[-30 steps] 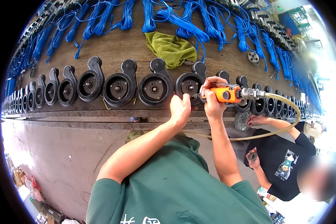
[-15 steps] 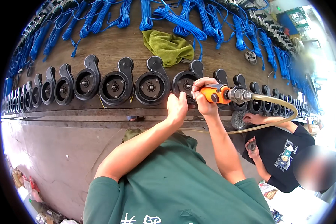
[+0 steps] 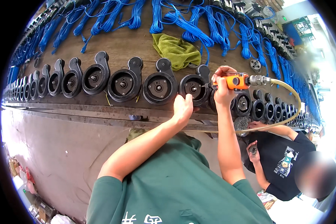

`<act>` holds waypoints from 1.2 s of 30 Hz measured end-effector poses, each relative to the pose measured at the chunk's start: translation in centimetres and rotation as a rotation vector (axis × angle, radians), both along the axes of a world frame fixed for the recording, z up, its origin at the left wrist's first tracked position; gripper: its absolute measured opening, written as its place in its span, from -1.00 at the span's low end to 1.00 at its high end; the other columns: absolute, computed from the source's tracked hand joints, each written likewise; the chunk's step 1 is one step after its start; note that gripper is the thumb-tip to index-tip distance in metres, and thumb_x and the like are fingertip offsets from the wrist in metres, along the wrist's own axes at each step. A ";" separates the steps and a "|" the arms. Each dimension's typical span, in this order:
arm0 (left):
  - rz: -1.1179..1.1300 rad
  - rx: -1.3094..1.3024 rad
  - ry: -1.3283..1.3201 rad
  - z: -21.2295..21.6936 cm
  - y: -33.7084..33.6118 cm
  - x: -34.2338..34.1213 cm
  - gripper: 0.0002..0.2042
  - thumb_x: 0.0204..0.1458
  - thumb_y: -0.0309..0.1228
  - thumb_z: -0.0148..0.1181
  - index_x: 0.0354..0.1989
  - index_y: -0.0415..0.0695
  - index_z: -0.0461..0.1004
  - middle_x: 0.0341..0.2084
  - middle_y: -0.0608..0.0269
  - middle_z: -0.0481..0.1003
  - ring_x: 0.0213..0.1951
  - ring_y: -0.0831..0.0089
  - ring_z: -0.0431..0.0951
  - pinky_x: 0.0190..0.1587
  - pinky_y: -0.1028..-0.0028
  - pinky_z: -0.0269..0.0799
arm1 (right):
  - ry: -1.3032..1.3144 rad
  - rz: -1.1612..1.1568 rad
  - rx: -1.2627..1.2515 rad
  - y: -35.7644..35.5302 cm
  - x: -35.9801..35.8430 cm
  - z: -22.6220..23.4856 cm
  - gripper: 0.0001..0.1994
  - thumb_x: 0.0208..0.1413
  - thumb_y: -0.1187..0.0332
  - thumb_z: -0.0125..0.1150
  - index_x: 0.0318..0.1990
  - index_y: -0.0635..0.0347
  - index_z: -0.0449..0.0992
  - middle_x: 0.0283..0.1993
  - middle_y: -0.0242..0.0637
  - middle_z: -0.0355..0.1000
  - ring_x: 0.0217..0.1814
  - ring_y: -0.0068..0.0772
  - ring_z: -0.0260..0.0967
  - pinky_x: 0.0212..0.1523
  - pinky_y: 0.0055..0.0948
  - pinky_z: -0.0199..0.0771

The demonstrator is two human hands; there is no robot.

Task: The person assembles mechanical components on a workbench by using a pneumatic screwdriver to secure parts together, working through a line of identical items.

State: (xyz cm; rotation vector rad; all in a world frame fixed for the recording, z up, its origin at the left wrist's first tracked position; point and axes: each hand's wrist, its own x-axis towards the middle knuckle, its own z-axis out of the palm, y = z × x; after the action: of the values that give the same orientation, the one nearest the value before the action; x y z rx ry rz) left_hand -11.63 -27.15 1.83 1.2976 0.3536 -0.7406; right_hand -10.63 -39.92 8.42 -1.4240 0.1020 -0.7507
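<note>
1. While the right hand (image 3: 224, 87) is gripping an orange tool (image 3: 236, 81), its fingers are wrapping the body and the tool's nose is pointing toward the left hand's side.
2. Left hand (image 3: 184, 109) is touching the lower rim of a black round housing (image 3: 193, 89); its fingers are partly hiding, so cannot tell whether they are clasping it.
3. That housing is standing just beyond the left hand, left of the right hand. Tool nose is hovering at or near its right side; cannot tell if touching.
4. Pale hose (image 3: 278, 82) is leaving the tool rightward, then looping back below the right hand.
5. Neighbouring housing (image 3: 158, 88) is sitting just left of the left hand; similar ones are lining the bench (image 3: 119, 43) both ways.
6. Green cloth (image 3: 175, 52) is lying crumpled beyond both hands.
7. Rightward of the right hand, a co-worker (image 3: 272, 164) is holding a small dark piece (image 3: 253, 150).
8. Farther beyond the hands, blue cable bundles (image 3: 190, 30) are lying across the bench.
</note>
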 end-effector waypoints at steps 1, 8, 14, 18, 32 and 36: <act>-0.014 -0.003 0.005 0.1 0.0 0.0 -0.71 0.20 -0.28 -0.04 -0.20 -0.34 0.30 -0.41 0.01 0.54 -0.55 0.27 0.63 -0.57 0.33 0.42 | -0.005 -0.006 0.001 -0.2 0.1 -0.2 -0.74 0.00 0.62 -0.01 -0.10 0.37 0.42 -0.32 -0.19 0.43 -0.41 -0.46 0.39 -0.32 -0.51 0.46; -0.102 0.042 0.001 0.9 0.3 0.3 -0.71 0.22 -0.24 -0.06 -0.19 -0.27 0.30 -0.40 0.03 0.55 -0.49 0.32 0.64 -0.66 0.27 0.30 | -0.063 0.006 0.033 -0.5 1.0 -0.3 -0.75 -0.02 0.66 0.04 -0.14 0.36 0.43 -0.32 -0.22 0.45 -0.45 -0.52 0.39 -0.40 -0.56 0.43; -0.032 0.030 -0.012 1.0 0.1 0.0 -0.70 0.22 -0.23 -0.04 -0.17 -0.28 0.32 -0.37 0.05 0.54 -0.51 0.33 0.61 -0.63 0.29 0.36 | 0.018 0.073 -0.025 -0.8 0.5 -0.3 -0.74 0.01 0.60 0.02 -0.10 0.33 0.41 -0.30 -0.22 0.43 -0.39 -0.50 0.37 -0.32 -0.54 0.42; 0.021 -0.029 -0.036 -1.2 -0.5 -0.4 -0.70 0.22 -0.24 -0.01 -0.17 -0.30 0.30 -0.36 0.04 0.53 -0.54 0.30 0.60 -0.56 0.36 0.43 | 0.030 0.245 -0.120 -0.7 -0.1 -0.7 -0.77 0.04 0.65 0.09 -0.13 0.26 0.41 -0.27 -0.32 0.44 -0.27 -0.61 0.39 -0.25 -0.61 0.44; -0.122 -0.017 0.274 1.6 1.0 -1.5 -0.52 0.24 -0.11 0.03 0.08 -0.30 0.20 -0.06 -0.07 0.47 -0.31 0.15 0.62 -0.45 0.25 0.51 | -0.089 -0.032 -0.009 -0.5 -0.8 1.2 -0.76 -0.02 0.67 0.13 -0.15 0.35 0.46 -0.25 -0.25 0.50 -0.28 -0.61 0.45 -0.27 -0.62 0.46; -0.827 0.022 -0.271 5.9 2.0 -2.1 -0.63 0.21 -0.23 0.12 0.00 -0.32 0.43 -0.25 0.04 0.58 -0.34 0.28 0.61 -0.27 0.36 0.54 | -0.173 -0.100 -0.046 -2.7 -7.3 3.8 -0.73 0.05 0.66 0.10 -0.07 0.27 0.41 -0.21 -0.29 0.46 -0.25 -0.62 0.41 -0.22 -0.63 0.44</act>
State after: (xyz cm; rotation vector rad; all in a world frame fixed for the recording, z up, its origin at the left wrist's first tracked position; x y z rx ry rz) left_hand -13.74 -25.14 7.77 1.5443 -0.4312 -1.2236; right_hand -17.88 -42.59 12.23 -1.3995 0.0217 -0.9606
